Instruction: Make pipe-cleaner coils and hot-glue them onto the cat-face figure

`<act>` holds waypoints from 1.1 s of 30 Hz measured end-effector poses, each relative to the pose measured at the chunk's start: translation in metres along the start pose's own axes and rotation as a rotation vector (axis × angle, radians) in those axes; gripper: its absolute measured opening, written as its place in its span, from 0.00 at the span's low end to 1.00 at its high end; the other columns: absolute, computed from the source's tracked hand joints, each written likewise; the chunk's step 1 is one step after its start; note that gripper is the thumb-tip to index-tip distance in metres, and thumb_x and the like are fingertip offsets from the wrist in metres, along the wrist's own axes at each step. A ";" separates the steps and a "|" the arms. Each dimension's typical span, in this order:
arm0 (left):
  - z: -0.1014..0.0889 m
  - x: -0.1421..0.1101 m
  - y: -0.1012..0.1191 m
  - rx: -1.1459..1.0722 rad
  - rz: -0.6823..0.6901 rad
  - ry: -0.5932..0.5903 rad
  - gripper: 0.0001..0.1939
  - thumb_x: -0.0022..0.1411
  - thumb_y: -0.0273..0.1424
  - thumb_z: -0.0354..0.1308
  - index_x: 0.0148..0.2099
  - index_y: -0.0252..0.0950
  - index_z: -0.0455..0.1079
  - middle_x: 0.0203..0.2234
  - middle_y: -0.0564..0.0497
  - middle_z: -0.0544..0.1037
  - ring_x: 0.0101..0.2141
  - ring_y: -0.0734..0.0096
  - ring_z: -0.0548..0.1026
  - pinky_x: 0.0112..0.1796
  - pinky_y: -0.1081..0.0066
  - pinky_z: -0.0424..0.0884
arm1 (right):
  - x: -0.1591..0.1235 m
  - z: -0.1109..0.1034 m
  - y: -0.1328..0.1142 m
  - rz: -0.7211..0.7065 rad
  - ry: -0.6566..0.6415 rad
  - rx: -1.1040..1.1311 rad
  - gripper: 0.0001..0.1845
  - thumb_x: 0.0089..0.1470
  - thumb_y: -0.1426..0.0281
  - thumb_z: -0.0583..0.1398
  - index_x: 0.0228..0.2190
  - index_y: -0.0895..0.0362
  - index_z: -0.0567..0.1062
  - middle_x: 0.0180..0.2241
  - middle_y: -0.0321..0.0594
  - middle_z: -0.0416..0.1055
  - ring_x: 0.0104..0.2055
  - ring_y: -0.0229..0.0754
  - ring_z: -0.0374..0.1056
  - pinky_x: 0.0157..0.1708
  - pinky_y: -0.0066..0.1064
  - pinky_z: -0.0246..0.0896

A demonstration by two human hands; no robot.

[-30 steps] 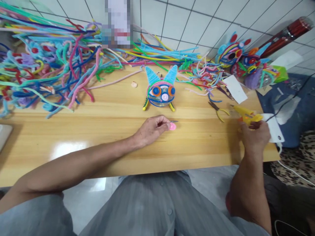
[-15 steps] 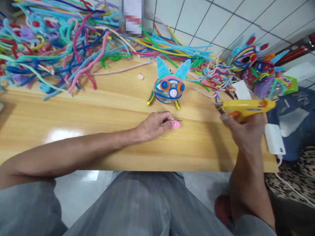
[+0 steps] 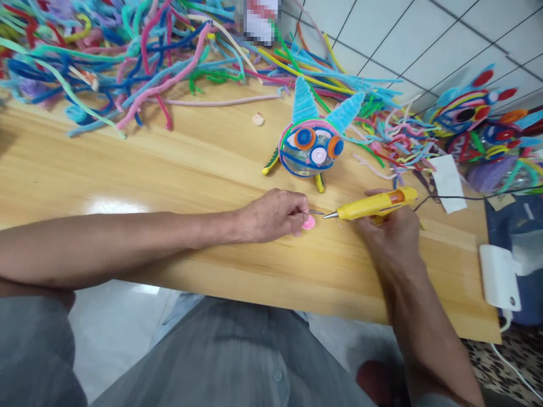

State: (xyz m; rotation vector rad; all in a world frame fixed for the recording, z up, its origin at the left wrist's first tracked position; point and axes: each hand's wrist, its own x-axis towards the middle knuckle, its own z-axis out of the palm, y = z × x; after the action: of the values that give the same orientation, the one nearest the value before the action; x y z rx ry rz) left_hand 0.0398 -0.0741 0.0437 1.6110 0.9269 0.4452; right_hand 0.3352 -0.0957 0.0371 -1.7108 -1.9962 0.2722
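Disc [image 3: 309,223], pink, pinched in left hand [image 3: 275,216] over counter [image 3: 254,277]. Glue gun [image 3: 363,206] gripped in right hand [image 3: 391,229], nozzle [image 3: 331,215] near disc: best to hold steady, aim at disc, spare fingertips [image 3: 299,224]. Beyond, figure [image 3: 306,157] with 2 blue ears [image 3: 305,103]; farther still, pipe cleaners [image 3: 165,90].

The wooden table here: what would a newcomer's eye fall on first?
Probably the toy with tall blue ears and orange-ringed eyes, standing on the table just beyond the left hand. Then the bright yellow glue gun in the right hand, its metal tip pointing toward the pink disc at the left hand. A tangle of colourful fuzzy sticks also stands out, sprawling over the table's back left.
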 end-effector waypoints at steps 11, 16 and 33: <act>-0.003 0.001 0.003 -0.017 -0.039 -0.043 0.07 0.67 0.32 0.61 0.36 0.35 0.76 0.26 0.54 0.84 0.26 0.73 0.75 0.26 0.75 0.61 | 0.002 0.001 -0.003 -0.058 -0.075 -0.105 0.19 0.54 0.62 0.66 0.47 0.53 0.79 0.43 0.47 0.82 0.40 0.55 0.79 0.41 0.45 0.75; -0.003 0.002 0.003 -0.016 -0.039 -0.059 0.07 0.67 0.32 0.61 0.36 0.35 0.76 0.26 0.54 0.83 0.26 0.73 0.76 0.27 0.74 0.61 | 0.002 0.002 -0.001 -0.077 -0.099 -0.112 0.17 0.56 0.63 0.65 0.48 0.53 0.79 0.45 0.48 0.82 0.41 0.54 0.79 0.41 0.43 0.75; -0.006 0.002 0.003 -0.017 -0.054 -0.079 0.07 0.68 0.32 0.61 0.38 0.35 0.77 0.26 0.55 0.83 0.28 0.73 0.77 0.27 0.75 0.62 | 0.001 0.000 -0.001 -0.098 -0.094 -0.121 0.14 0.57 0.63 0.64 0.45 0.52 0.79 0.47 0.48 0.82 0.42 0.55 0.79 0.41 0.45 0.76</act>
State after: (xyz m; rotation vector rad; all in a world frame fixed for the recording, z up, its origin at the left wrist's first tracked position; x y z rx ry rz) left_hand 0.0382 -0.0688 0.0479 1.5735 0.9023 0.3482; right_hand 0.3342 -0.0946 0.0384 -1.6944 -2.1980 0.2049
